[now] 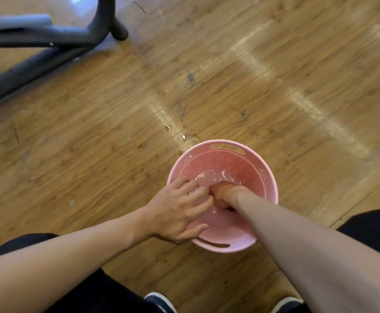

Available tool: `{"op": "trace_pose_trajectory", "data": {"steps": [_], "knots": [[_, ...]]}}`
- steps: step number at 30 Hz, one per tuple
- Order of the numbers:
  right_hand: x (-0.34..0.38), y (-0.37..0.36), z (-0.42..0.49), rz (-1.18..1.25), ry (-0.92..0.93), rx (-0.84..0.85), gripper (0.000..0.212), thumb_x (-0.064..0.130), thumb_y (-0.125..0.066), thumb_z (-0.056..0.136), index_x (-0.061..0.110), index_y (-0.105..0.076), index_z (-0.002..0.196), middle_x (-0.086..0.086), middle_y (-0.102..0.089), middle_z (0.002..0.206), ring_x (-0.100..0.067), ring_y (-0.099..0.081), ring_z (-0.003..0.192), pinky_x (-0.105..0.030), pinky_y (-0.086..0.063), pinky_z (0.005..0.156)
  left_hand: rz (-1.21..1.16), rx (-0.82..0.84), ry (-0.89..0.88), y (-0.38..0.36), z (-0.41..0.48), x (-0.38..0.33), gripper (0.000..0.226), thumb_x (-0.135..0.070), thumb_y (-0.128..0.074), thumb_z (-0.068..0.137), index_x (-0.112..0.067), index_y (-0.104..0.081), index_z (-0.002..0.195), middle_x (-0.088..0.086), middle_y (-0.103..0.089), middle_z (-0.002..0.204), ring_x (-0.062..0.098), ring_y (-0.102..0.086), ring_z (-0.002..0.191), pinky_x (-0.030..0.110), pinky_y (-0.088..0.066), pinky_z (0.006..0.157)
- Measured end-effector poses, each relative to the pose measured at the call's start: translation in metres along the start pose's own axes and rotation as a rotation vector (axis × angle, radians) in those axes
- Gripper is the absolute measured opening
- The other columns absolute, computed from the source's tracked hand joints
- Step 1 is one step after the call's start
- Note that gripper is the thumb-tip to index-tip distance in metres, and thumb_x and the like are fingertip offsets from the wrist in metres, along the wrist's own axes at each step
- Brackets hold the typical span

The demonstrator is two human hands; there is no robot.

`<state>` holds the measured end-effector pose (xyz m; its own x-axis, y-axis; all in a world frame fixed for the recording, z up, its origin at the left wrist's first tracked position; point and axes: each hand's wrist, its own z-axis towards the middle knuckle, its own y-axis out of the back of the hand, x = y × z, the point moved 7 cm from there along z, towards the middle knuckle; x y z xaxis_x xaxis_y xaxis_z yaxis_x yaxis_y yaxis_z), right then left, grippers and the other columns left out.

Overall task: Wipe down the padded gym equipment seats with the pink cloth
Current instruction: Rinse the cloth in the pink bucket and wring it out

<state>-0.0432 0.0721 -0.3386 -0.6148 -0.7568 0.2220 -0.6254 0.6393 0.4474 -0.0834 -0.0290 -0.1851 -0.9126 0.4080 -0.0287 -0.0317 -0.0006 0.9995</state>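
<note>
A pink plastic bucket (268, 177) with slot handles stands on the wooden floor and holds shallow water. My right hand (221, 195) is under the water, curled into a fist. Only a small reddish bit of the pink cloth (229, 208) shows beneath the fist; the rest is hidden by the hand and the water. My left hand (180, 211) reaches over the bucket's near left rim with relaxed, spread fingers. Its fingertips dip into the water beside the right fist. No padded seat is in view.
Dark metal legs of gym equipment (48, 39) cross the floor at the top left. Water drops (184, 136) lie on the boards just beyond the bucket. My knees in black trousers and my shoes (160, 301) frame the bottom edge.
</note>
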Motion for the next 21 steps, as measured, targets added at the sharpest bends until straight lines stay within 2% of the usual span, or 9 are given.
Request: {"op": "trace_pose_trajectory", "data": {"steps": [3,5,8,10,11,13,15,18,21], "knots": [[-0.002,0.013,-0.033,0.28,-0.031,0.043,0.022,0.014,-0.059,0.091,0.011,-0.072,0.109,-0.014,-0.074,0.105,-0.033,-0.072,0.092,-0.039,-0.059,0.078,0.068,0.037,-0.079,0.004,0.001,-0.004,0.056,-0.05,-0.032,0.107,-0.006,-0.066,0.12,0.019,-0.065,0.122,0.036,-0.063,0.099,0.048,-0.051,0.089],[-0.005,0.035,-0.062,0.496,-0.036,-0.006,0.021,0.012,-0.057,0.09,0.007,-0.072,0.104,-0.021,-0.075,0.096,-0.035,-0.073,0.078,-0.044,-0.061,0.073,0.106,0.027,-0.061,0.016,0.001,-0.003,0.058,-0.05,-0.03,0.109,-0.007,-0.067,0.118,0.018,-0.066,0.123,0.036,-0.065,0.103,0.046,-0.052,0.091],[-0.011,0.072,-0.115,0.684,0.0,-0.237,0.018,0.012,-0.054,0.091,0.012,-0.072,0.093,-0.016,-0.075,0.093,-0.033,-0.072,0.082,-0.043,-0.061,0.07,0.104,-0.002,0.173,0.04,0.003,0.009,0.068,-0.053,-0.02,0.109,-0.007,-0.07,0.117,0.014,-0.068,0.117,0.031,-0.065,0.099,0.044,-0.054,0.088],[-0.006,0.08,-0.147,1.034,0.085,-0.319,0.017,0.007,-0.051,0.097,0.015,-0.066,0.095,-0.013,-0.073,0.094,-0.029,-0.07,0.083,-0.044,-0.06,0.072,-0.007,-0.021,0.376,0.05,0.006,0.013,0.078,-0.058,-0.012,0.109,-0.008,-0.069,0.125,0.011,-0.068,0.122,0.029,-0.065,0.107,0.044,-0.055,0.09],[-0.001,0.082,-0.161,1.254,0.137,-0.34,0.017,0.007,-0.049,0.1,0.014,-0.064,0.103,-0.014,-0.073,0.099,-0.028,-0.07,0.085,-0.044,-0.06,0.073,-0.158,-0.037,0.489,0.052,0.008,0.016,0.081,-0.06,-0.009,0.108,-0.009,-0.065,0.135,0.009,-0.066,0.131,0.027,-0.062,0.118,0.043,-0.053,0.098],[0.007,0.083,-0.181,1.571,0.196,-0.403,0.02,0.014,-0.047,0.104,0.016,-0.064,0.115,-0.011,-0.073,0.109,-0.022,-0.071,0.094,-0.042,-0.062,0.076,-0.685,-0.12,0.763,0.045,0.013,0.02,0.079,-0.068,-0.011,0.103,-0.02,-0.049,0.153,-0.006,-0.052,0.152,0.011,-0.046,0.141,0.037,-0.037,0.119],[0.015,0.078,-0.19,1.75,0.258,-0.466,0.024,0.023,-0.046,0.106,0.016,-0.068,0.114,-0.005,-0.075,0.102,-0.017,-0.072,0.092,-0.04,-0.061,0.074,-1.15,-0.283,0.941,0.038,0.024,0.016,0.068,-0.073,-0.019,0.1,-0.035,-0.05,0.148,-0.016,-0.055,0.148,0.002,-0.047,0.139,0.031,-0.036,0.119],[0.014,0.073,-0.189,1.439,0.219,-0.739,0.026,0.037,-0.046,0.104,0.024,-0.067,0.096,-0.005,-0.071,0.098,-0.022,-0.07,0.094,-0.049,-0.058,0.082,-1.409,-0.479,1.091,0.037,0.036,0.017,0.046,-0.06,-0.03,0.107,-0.028,-0.061,0.115,-0.007,-0.073,0.103,0.01,-0.069,0.096,0.024,-0.054,0.081],[0.009,0.082,-0.19,0.962,0.118,-0.984,0.027,0.035,-0.043,0.104,0.019,-0.061,0.091,0.003,-0.054,0.104,-0.015,-0.054,0.097,-0.035,-0.046,0.086,-1.384,-0.499,1.162,0.033,0.038,0.021,0.032,-0.035,-0.038,0.113,-0.017,-0.064,0.107,0.0,-0.075,0.094,0.014,-0.073,0.086,0.031,-0.058,0.073]]}}
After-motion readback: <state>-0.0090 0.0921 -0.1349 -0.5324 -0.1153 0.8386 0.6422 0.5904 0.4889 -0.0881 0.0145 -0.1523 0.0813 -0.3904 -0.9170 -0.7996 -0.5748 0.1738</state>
